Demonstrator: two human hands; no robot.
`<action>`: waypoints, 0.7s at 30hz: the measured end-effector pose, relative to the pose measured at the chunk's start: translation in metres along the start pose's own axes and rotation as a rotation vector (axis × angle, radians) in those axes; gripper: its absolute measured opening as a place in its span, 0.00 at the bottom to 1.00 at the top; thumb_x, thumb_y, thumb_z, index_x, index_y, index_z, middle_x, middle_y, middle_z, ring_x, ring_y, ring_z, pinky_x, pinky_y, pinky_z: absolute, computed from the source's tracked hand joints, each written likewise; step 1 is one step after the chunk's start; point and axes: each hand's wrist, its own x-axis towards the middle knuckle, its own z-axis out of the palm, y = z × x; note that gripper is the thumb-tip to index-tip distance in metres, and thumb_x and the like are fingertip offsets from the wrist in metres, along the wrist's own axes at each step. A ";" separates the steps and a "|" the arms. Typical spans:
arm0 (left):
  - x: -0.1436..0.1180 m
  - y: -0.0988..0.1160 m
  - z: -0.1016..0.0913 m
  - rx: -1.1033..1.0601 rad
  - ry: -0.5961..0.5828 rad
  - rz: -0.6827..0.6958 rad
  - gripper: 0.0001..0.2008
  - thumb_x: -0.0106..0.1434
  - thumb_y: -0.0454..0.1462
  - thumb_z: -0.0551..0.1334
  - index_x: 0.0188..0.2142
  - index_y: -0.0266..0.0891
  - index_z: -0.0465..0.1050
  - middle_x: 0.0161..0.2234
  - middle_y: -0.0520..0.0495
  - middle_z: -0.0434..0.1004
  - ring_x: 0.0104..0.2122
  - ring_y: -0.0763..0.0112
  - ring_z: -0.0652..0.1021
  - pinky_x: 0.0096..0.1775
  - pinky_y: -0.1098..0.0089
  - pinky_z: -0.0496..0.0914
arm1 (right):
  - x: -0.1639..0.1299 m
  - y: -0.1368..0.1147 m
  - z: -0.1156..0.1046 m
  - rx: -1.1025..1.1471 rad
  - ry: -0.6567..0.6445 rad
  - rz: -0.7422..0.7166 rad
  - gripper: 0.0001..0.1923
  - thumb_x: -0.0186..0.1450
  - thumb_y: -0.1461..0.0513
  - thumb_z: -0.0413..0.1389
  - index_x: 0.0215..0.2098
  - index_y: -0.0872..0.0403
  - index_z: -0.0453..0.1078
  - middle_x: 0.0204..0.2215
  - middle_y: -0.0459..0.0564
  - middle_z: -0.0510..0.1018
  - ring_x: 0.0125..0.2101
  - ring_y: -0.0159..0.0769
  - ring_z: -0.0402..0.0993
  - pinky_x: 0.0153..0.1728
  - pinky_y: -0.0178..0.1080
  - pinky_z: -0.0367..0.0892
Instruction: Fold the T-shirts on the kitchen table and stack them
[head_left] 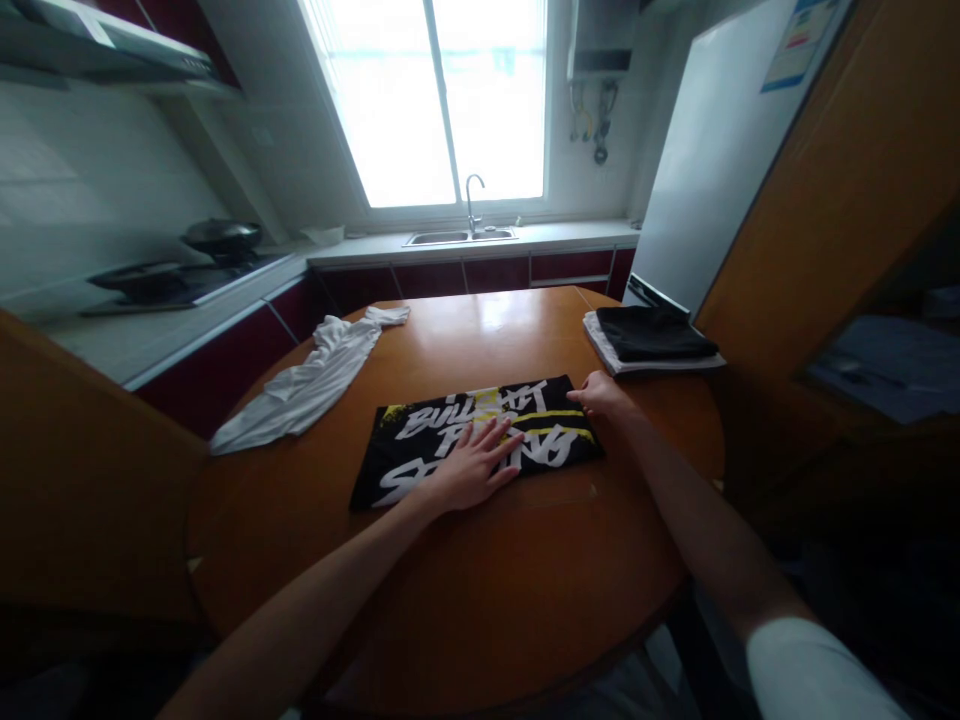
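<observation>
A black T-shirt [442,455] with white lettering and yellow marks lies folded into a flat rectangle in the middle of the table. My left hand [480,465] rests flat on its print, fingers spread. At the shirt's far right corner, my right hand [598,394] has thumb and fingers closed on the edge of the cloth. To the left, a crumpled white garment [315,375] is stretched out loosely. Beyond my right hand sits a stack of folded clothes [651,335], black on top with white below.
The round wooden table [480,600] fills the foreground. Past it run a counter with a sink [442,238] and, at left, a stove with a lidded wok [221,238]. A fridge [712,150] stands at the right behind the stack.
</observation>
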 end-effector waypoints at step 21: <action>0.001 -0.001 -0.007 -0.045 0.073 0.023 0.27 0.73 0.52 0.51 0.69 0.55 0.56 0.72 0.47 0.50 0.71 0.53 0.51 0.68 0.44 0.43 | -0.033 -0.034 -0.005 0.385 -0.260 -0.040 0.25 0.56 0.67 0.65 0.51 0.56 0.70 0.33 0.49 0.81 0.27 0.33 0.77 0.22 0.29 0.67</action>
